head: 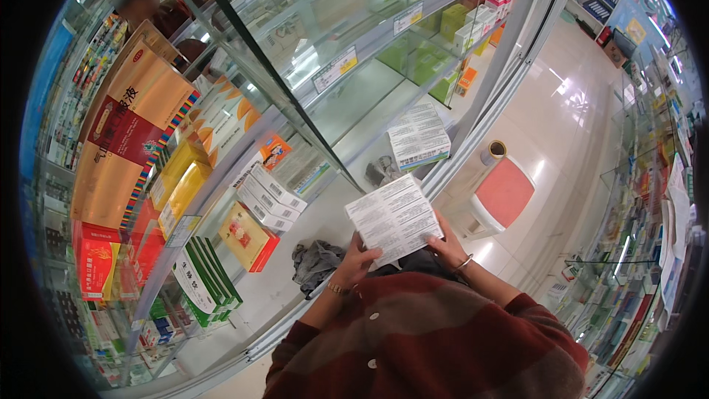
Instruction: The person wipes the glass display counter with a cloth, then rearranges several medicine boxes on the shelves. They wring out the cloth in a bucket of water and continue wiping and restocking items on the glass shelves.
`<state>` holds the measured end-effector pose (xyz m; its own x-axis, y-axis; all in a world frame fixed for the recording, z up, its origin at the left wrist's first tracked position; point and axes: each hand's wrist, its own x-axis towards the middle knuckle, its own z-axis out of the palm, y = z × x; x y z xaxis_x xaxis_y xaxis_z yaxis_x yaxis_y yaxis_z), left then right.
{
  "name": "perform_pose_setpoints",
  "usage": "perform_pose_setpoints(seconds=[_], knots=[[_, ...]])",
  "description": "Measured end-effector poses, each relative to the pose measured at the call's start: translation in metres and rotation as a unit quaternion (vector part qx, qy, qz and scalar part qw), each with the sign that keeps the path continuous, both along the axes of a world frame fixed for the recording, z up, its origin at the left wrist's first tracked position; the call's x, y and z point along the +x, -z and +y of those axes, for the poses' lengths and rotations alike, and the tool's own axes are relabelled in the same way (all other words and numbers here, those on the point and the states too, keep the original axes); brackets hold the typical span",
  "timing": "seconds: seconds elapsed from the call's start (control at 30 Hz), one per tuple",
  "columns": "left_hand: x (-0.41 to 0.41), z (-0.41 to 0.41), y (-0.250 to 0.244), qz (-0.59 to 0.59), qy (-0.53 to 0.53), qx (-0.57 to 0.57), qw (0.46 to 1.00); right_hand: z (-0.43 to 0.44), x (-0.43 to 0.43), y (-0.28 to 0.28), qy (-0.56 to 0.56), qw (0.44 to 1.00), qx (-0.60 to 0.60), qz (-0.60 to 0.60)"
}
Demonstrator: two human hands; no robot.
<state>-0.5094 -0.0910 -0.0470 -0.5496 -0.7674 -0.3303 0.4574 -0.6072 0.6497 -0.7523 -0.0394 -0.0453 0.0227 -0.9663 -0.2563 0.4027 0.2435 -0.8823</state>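
Note:
A block of white medicine boxes (394,216) with small print is held in front of my body, between both hands. My left hand (357,263) grips its near left corner, thumb on top. On the right side, my right hand (446,246) holds the near right edge, its thumb also on top. Just beyond, a similar stack of white boxes (419,136) with a blue-green edge lies on the cabinet's bottom shelf. Beside that stack is a crumpled grey cloth or wrap (382,170). A second dark grey cloth (314,266) lies left of my left hand.
Glass shelves (354,86) hold green boxes (443,86) and price tags. To the left are a yellow-red box (249,235), green-white boxes (205,282) and small white cartons (271,194). A red-topped stool (505,194) and a tape roll (493,152) stand right. A person (149,5) is beyond the glass.

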Motion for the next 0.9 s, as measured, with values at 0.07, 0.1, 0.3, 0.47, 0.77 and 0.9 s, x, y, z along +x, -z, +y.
perform_pose_setpoints(seconds=[0.07, 0.1, 0.3, 0.47, 0.77, 0.9], knots=[[-0.019, -0.01, -0.012, -0.024, 0.0, -0.052, 0.998, -0.004, -0.013, 0.004, 0.007, 0.999, -0.029, 0.029], [-0.028, -0.016, -0.025, -0.04, 0.004, -0.059, 0.997, -0.007, -0.018, -0.005, 0.024, 1.0, -0.007, 0.001], [-0.048, -0.039, -0.072, -0.043, -0.033, -0.199, 0.979, -0.057, -0.04, -0.068, 0.074, 0.992, -0.005, -0.105], [-0.03, -0.032, -0.069, -0.101, -0.046, -0.141, 0.984, -0.141, -0.04, -0.101, 0.127, 0.991, -0.009, -0.049], [0.039, 0.027, -0.02, -0.121, -0.17, 0.006, 0.978, -0.255, -0.041, -0.121, 0.113, 0.988, 0.042, 0.099], [0.054, 0.042, -0.013, -0.118, -0.214, 0.026, 0.969, -0.252, -0.043, -0.122, 0.094, 0.989, 0.062, 0.095]])
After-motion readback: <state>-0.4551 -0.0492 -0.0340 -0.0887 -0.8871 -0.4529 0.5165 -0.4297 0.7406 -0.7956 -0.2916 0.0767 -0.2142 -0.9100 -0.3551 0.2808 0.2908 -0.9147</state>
